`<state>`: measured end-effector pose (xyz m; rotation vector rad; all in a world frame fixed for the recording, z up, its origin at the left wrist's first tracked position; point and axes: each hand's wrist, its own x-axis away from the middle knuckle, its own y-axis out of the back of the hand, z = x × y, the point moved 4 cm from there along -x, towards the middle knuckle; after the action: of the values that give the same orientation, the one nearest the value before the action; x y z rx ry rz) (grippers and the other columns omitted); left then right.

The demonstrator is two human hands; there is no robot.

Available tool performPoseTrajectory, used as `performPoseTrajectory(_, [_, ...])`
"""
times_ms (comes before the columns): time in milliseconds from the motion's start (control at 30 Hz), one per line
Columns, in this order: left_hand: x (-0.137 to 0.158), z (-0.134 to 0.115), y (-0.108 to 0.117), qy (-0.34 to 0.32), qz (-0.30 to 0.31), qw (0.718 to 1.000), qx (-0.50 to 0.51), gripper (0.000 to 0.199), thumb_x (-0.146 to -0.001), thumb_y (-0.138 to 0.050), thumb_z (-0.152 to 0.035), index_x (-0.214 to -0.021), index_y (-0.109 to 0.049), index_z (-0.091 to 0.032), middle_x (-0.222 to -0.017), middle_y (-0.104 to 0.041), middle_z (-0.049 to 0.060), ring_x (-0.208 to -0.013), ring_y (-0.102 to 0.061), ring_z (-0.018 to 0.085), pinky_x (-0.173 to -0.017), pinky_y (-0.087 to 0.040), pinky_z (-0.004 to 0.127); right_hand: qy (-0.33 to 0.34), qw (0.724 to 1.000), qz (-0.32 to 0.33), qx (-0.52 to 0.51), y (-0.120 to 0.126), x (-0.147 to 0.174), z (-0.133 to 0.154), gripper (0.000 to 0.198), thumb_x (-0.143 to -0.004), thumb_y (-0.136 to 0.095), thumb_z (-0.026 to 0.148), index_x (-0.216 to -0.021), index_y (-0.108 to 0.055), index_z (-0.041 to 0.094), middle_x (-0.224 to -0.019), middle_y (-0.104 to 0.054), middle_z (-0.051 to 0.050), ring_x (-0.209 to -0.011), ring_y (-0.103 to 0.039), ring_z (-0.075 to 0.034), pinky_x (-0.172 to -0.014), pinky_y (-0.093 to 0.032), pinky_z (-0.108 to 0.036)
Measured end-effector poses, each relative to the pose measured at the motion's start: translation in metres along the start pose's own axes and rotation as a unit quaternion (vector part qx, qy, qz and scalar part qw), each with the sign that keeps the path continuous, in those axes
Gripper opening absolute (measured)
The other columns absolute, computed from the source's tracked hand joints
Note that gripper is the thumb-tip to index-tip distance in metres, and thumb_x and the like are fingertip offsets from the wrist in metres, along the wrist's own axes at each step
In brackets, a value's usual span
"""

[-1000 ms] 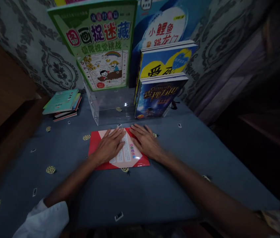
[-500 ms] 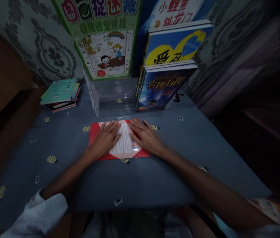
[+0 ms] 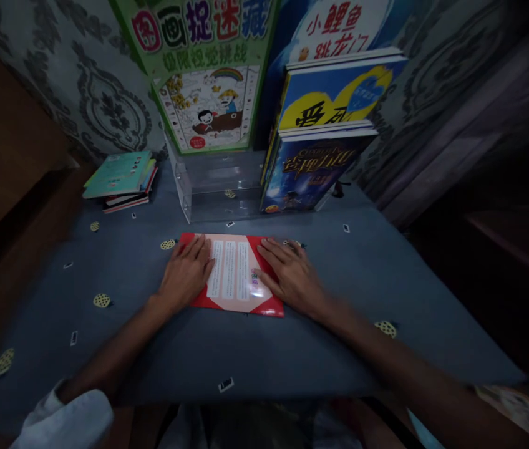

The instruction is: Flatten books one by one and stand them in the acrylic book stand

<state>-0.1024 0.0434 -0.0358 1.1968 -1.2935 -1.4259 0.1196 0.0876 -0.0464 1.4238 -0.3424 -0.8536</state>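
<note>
A red and pink book [image 3: 230,274] with white text panels lies flat and turned sideways on the table. My left hand [image 3: 186,272] rests palm down over its left edge, fingers stretched out toward the back. Over the right edge lies my right hand [image 3: 292,272], also flat, its fingers spread and the thumb reaching onto the cover. Parts of both side edges are hidden under the hands. Neither hand is wrapped round the book.
A clear plastic stand [image 3: 213,206] at the back holds a green picture book [image 3: 208,93], a blue and yellow book [image 3: 334,93] and a dark blue book [image 3: 314,168]. Several books form a stack [image 3: 121,178] at the back left. The table [image 3: 152,368] has a grey-blue patterned cloth.
My hands have moved apart toward the book's left and right edges, uncovering more of its text panels. The book sits slightly nearer to me. The whole view has shifted a little.
</note>
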Motion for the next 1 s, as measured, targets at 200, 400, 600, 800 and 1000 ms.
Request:
performPoseTrajectory(200, [-0.021, -0.011, -0.002, -0.085, 0.044, 0.994, 0.057, 0.049, -0.105, -0.034, -0.033, -0.149, -0.04, -0.013, -0.158, -0.039, 0.015, -0.149, -0.033, 0.024, -0.12, -0.03, 0.048, 0.032, 0.998, -0.048, 0.031, 0.021, 0.047, 0.029, 0.04, -0.099, -0.049, 0.041, -0.12, -0.067, 0.011, -0.116, -0.07, -0.019, -0.103, -0.061, -0.033, -0.089, -0.05, -0.049])
performPoseTrajectory(400, [-0.05, -0.037, -0.004, -0.195, 0.085, 0.968, 0.131, 0.05, -0.107, -0.03, -0.034, -0.153, -0.033, -0.018, -0.163, -0.028, 0.01, -0.152, -0.023, 0.019, -0.124, -0.02, 0.046, 0.067, 0.996, -0.055, -0.021, 0.025, 0.079, 0.073, 0.032, -0.098, -0.052, 0.034, -0.121, -0.065, 0.017, -0.106, -0.071, -0.013, -0.101, -0.061, -0.029, -0.086, -0.053, -0.045])
performPoseTrajectory(600, [-0.062, -0.044, -0.012, -0.23, 0.061, 0.956, 0.171, 0.048, -0.107, -0.028, -0.035, -0.155, -0.03, -0.025, -0.164, -0.029, 0.005, -0.153, -0.021, 0.015, -0.126, -0.014, 0.044, 0.108, 0.987, -0.094, -0.077, 0.014, 0.068, 0.067, 0.028, -0.098, -0.05, 0.018, -0.121, -0.065, 0.02, -0.098, -0.072, -0.007, -0.092, -0.062, -0.023, -0.09, -0.052, -0.041])
performPoseTrajectory(800, [-0.059, -0.042, -0.012, -0.225, 0.038, 0.959, 0.171, 0.049, -0.107, -0.029, -0.036, -0.155, -0.029, -0.025, -0.163, -0.03, 0.004, -0.152, -0.022, 0.015, -0.126, -0.015, 0.042, 0.111, 0.981, -0.111, -0.116, 0.017, 0.063, 0.057, 0.031, -0.099, -0.045, 0.01, -0.115, -0.067, 0.023, -0.093, -0.073, -0.004, -0.084, -0.062, -0.02, -0.091, -0.05, -0.041])
performPoseTrajectory(1000, [-0.042, -0.007, -0.016, -0.116, 0.002, 0.981, 0.156, 0.05, -0.106, -0.031, -0.04, -0.152, -0.038, -0.022, -0.159, -0.038, 0.007, -0.151, -0.027, 0.02, -0.124, -0.021, 0.047, 0.113, 0.979, -0.117, -0.12, 0.022, 0.064, 0.058, 0.025, -0.099, -0.046, 0.013, -0.11, -0.067, 0.021, -0.093, -0.074, -0.004, -0.088, -0.063, -0.02, -0.092, -0.049, -0.04])
